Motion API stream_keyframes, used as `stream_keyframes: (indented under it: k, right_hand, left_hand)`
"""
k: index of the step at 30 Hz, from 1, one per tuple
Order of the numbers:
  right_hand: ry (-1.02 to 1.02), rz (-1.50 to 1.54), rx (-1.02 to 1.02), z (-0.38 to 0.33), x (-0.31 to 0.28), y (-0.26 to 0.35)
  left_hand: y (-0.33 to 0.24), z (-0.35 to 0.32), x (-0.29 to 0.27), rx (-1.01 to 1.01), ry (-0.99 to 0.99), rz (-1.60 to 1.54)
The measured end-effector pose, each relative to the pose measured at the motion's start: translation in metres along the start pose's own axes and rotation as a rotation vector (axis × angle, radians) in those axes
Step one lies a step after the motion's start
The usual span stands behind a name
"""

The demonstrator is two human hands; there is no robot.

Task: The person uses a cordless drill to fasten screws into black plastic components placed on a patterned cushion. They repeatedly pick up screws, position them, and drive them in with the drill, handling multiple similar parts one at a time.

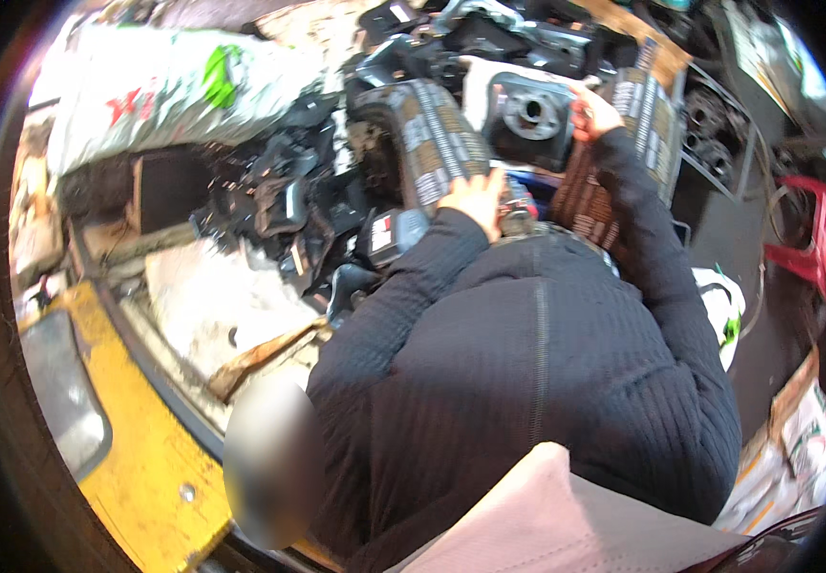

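A black square moulded part [529, 122] with a raised round collar and a hole in its middle is in front of me, between my knees. My right hand [594, 113] grips it by its right edge, fingers curled. Lower and to the left, my left hand [475, 202] is closed beside my left thigh, apart from the black part. Something small with red and metallic patches [520, 212] shows just right of its fingers; I cannot make out whether the hand holds it. White material [476, 84] shows behind the black part.
Many black moulded pieces [284, 196] lie heaped at the left, with more beyond [489, 38]. A white sack [183, 91] lies far left. A yellow metal panel [136, 420] stands near left. At the right are a grey crate [714, 134] of dark parts and a red plastic frame [819, 239].
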State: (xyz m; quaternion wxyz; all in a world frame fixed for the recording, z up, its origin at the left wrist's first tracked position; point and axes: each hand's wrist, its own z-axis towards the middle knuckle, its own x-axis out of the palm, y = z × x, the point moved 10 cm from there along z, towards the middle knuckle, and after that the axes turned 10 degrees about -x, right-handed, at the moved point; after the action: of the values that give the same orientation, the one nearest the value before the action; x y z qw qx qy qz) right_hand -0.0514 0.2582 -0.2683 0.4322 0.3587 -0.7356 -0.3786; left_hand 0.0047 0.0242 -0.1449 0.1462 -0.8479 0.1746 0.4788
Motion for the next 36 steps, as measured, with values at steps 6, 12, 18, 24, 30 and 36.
stream_keyframes:
  k: [6,12,18,24,30,36]
  right_hand:
    - [0.142,0.707,0.143,-0.083,0.035,0.001]
    - [0.27,0.68,0.11,-0.109,0.077,0.023]
    - [0.157,0.537,0.23,-0.111,0.078,0.014]
    - [0.246,0.51,0.175,-0.119,0.081,0.019]
    - [0.258,0.65,0.179,-0.116,0.085,0.025]
    - [0.307,0.728,0.231,-0.113,0.088,0.019]
  left_hand:
    - [0.016,-0.014,-0.066,0.38,0.115,-0.881]
    - [0.052,-0.052,-0.116,0.286,0.126,-1.239]
    - [0.031,-0.047,-0.119,0.325,-0.046,-0.847]
    - [0.018,-0.034,-0.114,0.346,0.034,-0.799]
    - [0.016,-0.029,-0.118,0.287,0.08,-0.857]
    - [0.015,-0.028,-0.118,0.296,0.115,-0.9]
